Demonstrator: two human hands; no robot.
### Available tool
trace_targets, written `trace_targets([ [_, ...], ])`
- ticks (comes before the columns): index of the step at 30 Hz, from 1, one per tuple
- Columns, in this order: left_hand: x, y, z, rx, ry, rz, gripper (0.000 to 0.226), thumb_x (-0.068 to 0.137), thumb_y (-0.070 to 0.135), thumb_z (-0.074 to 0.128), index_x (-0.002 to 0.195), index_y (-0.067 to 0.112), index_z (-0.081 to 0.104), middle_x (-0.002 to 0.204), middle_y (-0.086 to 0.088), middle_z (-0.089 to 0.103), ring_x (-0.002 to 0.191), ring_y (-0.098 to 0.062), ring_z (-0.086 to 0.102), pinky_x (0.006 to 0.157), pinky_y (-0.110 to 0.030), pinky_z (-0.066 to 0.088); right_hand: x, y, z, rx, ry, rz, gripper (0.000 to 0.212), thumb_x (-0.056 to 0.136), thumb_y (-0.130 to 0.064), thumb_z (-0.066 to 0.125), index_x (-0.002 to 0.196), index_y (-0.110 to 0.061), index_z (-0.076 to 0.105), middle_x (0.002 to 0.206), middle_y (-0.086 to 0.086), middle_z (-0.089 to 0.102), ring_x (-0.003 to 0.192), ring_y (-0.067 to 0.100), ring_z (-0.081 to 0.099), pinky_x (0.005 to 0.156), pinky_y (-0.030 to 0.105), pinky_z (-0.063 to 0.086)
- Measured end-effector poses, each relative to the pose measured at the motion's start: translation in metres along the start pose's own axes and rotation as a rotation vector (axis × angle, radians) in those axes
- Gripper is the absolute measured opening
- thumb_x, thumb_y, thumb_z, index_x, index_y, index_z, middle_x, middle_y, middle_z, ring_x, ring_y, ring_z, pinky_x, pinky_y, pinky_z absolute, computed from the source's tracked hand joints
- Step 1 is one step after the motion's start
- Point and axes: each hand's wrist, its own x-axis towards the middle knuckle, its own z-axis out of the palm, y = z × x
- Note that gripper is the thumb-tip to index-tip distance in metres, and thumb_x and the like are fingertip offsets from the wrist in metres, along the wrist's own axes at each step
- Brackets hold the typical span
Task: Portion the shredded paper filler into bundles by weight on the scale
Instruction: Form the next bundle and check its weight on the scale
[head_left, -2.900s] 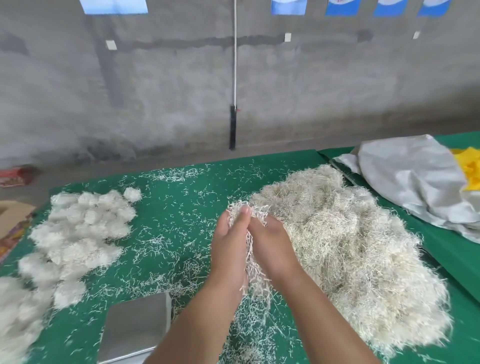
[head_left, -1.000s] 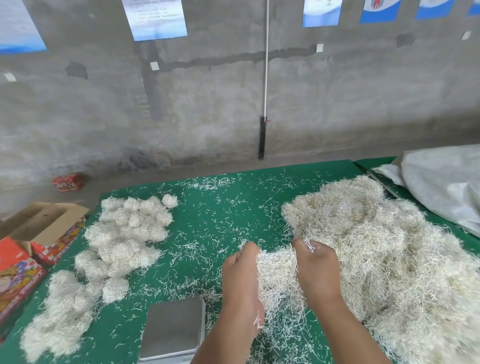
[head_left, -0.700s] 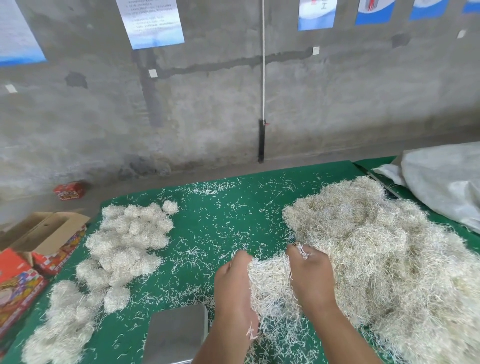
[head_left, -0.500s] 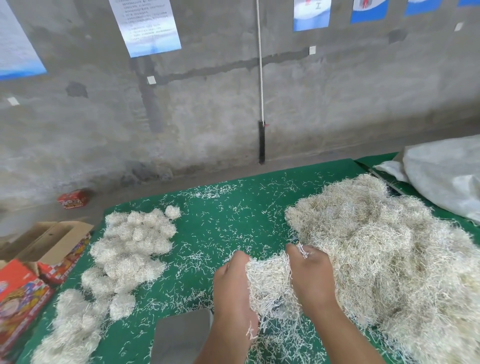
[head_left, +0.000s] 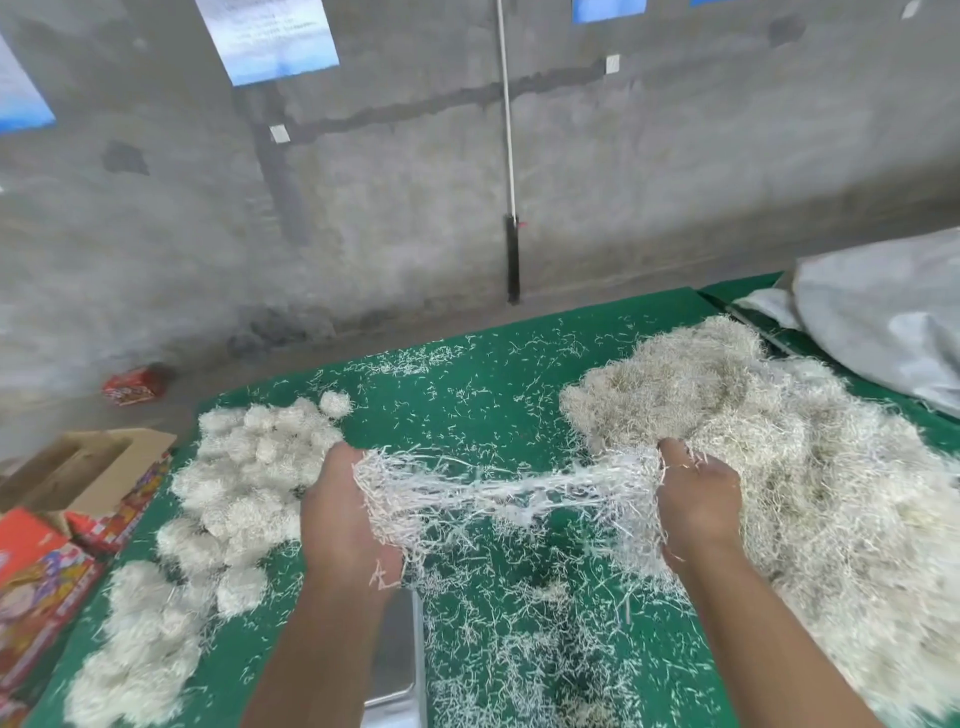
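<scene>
The left hand (head_left: 345, 512) and the right hand (head_left: 696, 499) are holding one clump of shredded paper (head_left: 509, 491) between them, above the green table (head_left: 467, 374). The clump is stretching into a thin band of strands running from one hand to the other. The left hand's fingers are curling round its end of the clump, and the right hand's fingers are curling round the other end. Loose strands are hanging down from the band.

The scale (head_left: 397, 660) serves as the landmark: its metal pan is lying on the table directly below the left forearm, which is covering most of it. The stretched clump is hanging above and beyond the scale, not touching it. To the right of the scale, beyond a patch of scattered strands, the big heap of filler (head_left: 779, 441) is lying, and the right hand is sitting at its near-left edge. To the left of the scale, rounded bundles (head_left: 249, 483) are lying together on the table. Further left of those, cardboard boxes (head_left: 67, 499) are standing off the table's edge.
</scene>
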Motion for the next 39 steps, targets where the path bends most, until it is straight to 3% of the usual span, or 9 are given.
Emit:
trace_targets([
  [4,0.001,0.0,-0.008,-0.043,0.032,0.019,0.029,0.068,0.047,0.069,0.073,0.023,0.053,0.06,0.004,0.049,0.053,-0.014,0.055,0.048,-0.03,0.051,0.022,0.003,-0.017,0.176,0.213,0.182,0.059,0.101,-0.026,0.061,0.153,-0.002,0.044,0.11,0.014,0.074,0.057,0.01,0.047,0.055,0.03,0.045],
  [8,0.005,0.001,-0.019,-0.032,0.073,-0.008,0.054,0.066,0.049,0.071,0.103,0.01,0.065,0.089,0.002,0.074,0.085,-0.012,0.07,0.068,-0.047,0.062,0.05,0.032,-0.058,-0.314,0.305,0.201,0.083,0.097,-0.012,0.068,0.162,0.003,0.018,0.142,0.005,0.06,0.09,0.016,0.068,0.081,0.028,0.059],
  [11,-0.001,-0.015,-0.021,0.152,0.005,0.113,0.029,0.085,0.042,0.06,0.085,0.014,0.052,0.054,0.01,0.05,0.044,-0.014,0.05,0.047,-0.032,0.049,0.051,0.041,-0.058,-0.203,0.324,0.225,0.073,0.094,-0.008,0.07,0.155,0.007,0.033,0.108,0.009,0.068,0.088,0.02,0.067,0.074,0.026,0.057],
  [17,-0.029,-0.064,0.021,0.5,-0.336,0.223,0.031,0.09,0.033,0.057,0.117,0.035,0.072,0.09,0.011,0.064,0.083,-0.017,0.055,0.072,-0.034,0.055,-0.009,0.023,-0.007,-0.069,-0.049,0.083,0.035,0.111,-0.03,0.049,0.133,-0.002,0.054,0.077,0.002,0.058,0.044,0.006,0.043,0.038,0.019,0.038],
  [22,-0.065,-0.1,0.05,0.768,-0.609,0.209,0.044,0.078,0.067,0.069,0.116,0.073,0.048,0.119,0.027,0.044,0.106,-0.003,0.049,0.099,-0.047,0.039,-0.051,0.027,0.024,-0.007,-0.351,-0.01,0.061,0.099,-0.058,0.061,0.149,-0.026,0.049,0.135,-0.002,0.061,0.099,0.003,0.057,0.1,0.039,0.05],
  [25,-0.069,-0.119,0.053,0.843,-0.59,0.359,0.109,0.06,0.096,0.061,0.153,0.051,0.026,0.159,0.017,0.033,0.135,-0.009,0.037,0.112,-0.044,0.032,-0.052,0.037,0.027,-0.039,-0.414,-0.115,0.054,0.096,-0.064,0.061,0.139,-0.03,0.06,0.138,-0.011,0.059,0.103,-0.003,0.061,0.085,0.023,0.049],
  [29,-0.054,-0.125,0.042,0.841,-0.434,0.504,0.086,0.089,0.067,0.066,0.158,0.024,0.037,0.162,0.003,0.04,0.138,-0.01,0.04,0.109,-0.038,0.033,-0.043,0.05,0.018,-0.199,-0.29,-0.227,0.081,0.091,-0.084,0.044,0.126,-0.015,0.067,0.073,-0.017,0.037,0.043,-0.002,0.046,0.058,0.028,0.049],
  [36,-0.061,-0.137,0.041,0.689,-0.347,0.408,0.073,0.095,0.047,0.068,0.156,0.014,0.041,0.159,-0.004,0.044,0.14,-0.021,0.044,0.102,-0.037,0.032,-0.029,0.058,0.018,-0.276,-0.287,-0.312,0.087,0.09,-0.08,0.051,0.126,-0.002,0.061,0.143,0.002,0.063,0.032,0.001,0.045,0.038,0.018,0.041],
  [39,-0.064,-0.137,0.042,0.675,-0.346,0.373,0.074,0.093,0.048,0.067,0.155,0.017,0.041,0.158,-0.002,0.044,0.136,-0.018,0.043,0.106,-0.044,0.035,-0.024,0.057,0.014,-0.301,-0.28,-0.352,0.055,0.089,-0.08,0.051,0.085,-0.026,0.057,0.109,-0.012,0.074,0.03,0.003,0.037,0.037,0.021,0.037],
])
